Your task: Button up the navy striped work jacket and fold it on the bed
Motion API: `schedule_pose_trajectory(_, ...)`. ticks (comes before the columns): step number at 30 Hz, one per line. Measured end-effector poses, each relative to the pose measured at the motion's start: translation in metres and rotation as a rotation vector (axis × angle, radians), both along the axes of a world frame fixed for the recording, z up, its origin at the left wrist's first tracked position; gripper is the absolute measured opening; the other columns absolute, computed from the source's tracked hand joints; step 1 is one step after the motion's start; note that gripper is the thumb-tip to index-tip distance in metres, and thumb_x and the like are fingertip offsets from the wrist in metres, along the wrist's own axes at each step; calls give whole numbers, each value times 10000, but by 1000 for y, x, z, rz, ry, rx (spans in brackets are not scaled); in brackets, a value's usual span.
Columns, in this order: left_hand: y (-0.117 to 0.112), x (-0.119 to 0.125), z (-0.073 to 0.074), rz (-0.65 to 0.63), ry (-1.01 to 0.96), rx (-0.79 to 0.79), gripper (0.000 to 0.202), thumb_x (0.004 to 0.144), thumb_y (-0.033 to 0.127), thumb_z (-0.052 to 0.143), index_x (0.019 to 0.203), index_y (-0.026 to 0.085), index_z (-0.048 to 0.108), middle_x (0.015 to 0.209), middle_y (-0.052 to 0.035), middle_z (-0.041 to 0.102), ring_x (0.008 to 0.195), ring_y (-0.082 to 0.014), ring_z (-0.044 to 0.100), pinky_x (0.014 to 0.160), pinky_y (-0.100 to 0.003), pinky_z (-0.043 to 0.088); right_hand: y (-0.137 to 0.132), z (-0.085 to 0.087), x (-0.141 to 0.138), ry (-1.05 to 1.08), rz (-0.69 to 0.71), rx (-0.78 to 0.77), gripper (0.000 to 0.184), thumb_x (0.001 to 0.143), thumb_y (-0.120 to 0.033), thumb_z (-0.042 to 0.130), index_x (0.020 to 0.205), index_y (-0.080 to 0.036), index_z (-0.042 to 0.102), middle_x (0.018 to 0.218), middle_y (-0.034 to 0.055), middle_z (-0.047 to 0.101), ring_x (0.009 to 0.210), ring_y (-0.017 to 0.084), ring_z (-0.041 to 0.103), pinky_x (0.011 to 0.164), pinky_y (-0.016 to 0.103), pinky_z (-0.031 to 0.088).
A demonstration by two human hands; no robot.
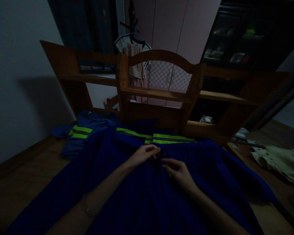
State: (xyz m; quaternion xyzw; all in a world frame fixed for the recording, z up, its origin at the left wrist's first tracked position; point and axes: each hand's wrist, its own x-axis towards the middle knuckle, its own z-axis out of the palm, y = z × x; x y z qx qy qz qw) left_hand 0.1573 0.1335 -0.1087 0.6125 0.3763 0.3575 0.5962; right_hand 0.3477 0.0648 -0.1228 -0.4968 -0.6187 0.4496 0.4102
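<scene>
A dark blue work jacket with yellow-green reflective strips lies spread out in front of me. Both hands meet over its front opening, just below the strips. My left hand pinches the jacket's edge between thumb and fingers. Close beside it on the right, my right hand also has its fingers pinched on the cloth of the opening. Dim light hides the fastening between the fingertips.
Another blue garment with a reflective strip lies to the left. Behind the jacket stands a wooden shelf unit with an arched middle. Pale cloth lies on the right. A coat rack with hung clothes and pink cabinets are further back.
</scene>
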Motion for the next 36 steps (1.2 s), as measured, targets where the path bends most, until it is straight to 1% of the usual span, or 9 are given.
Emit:
schedule_pose_trajectory(3,0,-13,1,-10,276,74,448,717,575,601,799,136,635,756,-46,639,606,-125,551,537,-217,392,7,-2,4,311,-61,-225,313,744,-371,687,968,-153,683,627,-11,600,542,113,515,519,225,368)
schedule_pose_trajectory(5,-2,-16,-3,-96,400,122,434,638,536,693,802,137,645,741,-37,643,636,-135,566,541,-208,387,12,-2,7,460,-79,-302,290,718,-370,713,912,-156,692,643,-1,616,594,139,560,571,248,399)
schedule_pose_trajectory(8,-9,-15,-7,-293,441,152,415,550,416,784,831,137,660,758,-26,656,690,-148,590,564,-200,397,16,-1,14,548,-57,-359,270,698,-368,731,863,-157,698,694,23,645,643,164,590,622,278,419)
schedule_pose_trajectory(11,-20,-12,-4,-332,455,213,301,605,355,752,791,136,662,734,-16,655,675,-136,589,559,-192,387,18,-2,18,533,-6,-356,254,689,-350,742,843,-152,703,682,21,637,618,143,565,605,263,401)
schedule_pose_trajectory(18,-43,12,11,9,527,314,115,720,232,576,805,160,604,660,-2,636,557,-124,588,486,-189,366,21,-5,21,480,74,-298,196,690,-311,748,793,-149,706,588,-21,562,531,74,459,517,212,317)
schedule_pose_trajectory(23,-40,39,-13,211,309,275,140,721,146,479,800,156,594,747,-49,672,665,-157,646,552,-212,442,23,-7,23,298,9,-141,236,677,-347,750,823,-164,723,727,27,671,644,137,574,604,244,408)
schedule_pose_trajectory(28,-33,41,-42,236,38,52,185,668,119,542,841,115,606,768,-79,682,708,-181,667,644,-261,501,25,-11,26,-12,17,159,205,764,-350,664,863,-184,732,825,50,696,760,183,627,680,269,458)
schedule_pose_trajectory(32,-32,36,-39,228,-50,-93,209,639,139,610,843,97,596,726,-70,677,658,-174,663,664,-284,512,24,-11,28,-170,14,261,149,802,-291,620,874,-203,716,823,29,688,742,162,620,656,247,456)
schedule_pose_trajectory(36,-34,35,-31,191,-2,-94,183,597,83,608,779,99,600,671,-38,657,596,-129,628,575,-208,456,20,-2,29,-220,112,253,110,810,-260,613,879,-201,676,816,10,681,723,146,619,646,230,454)
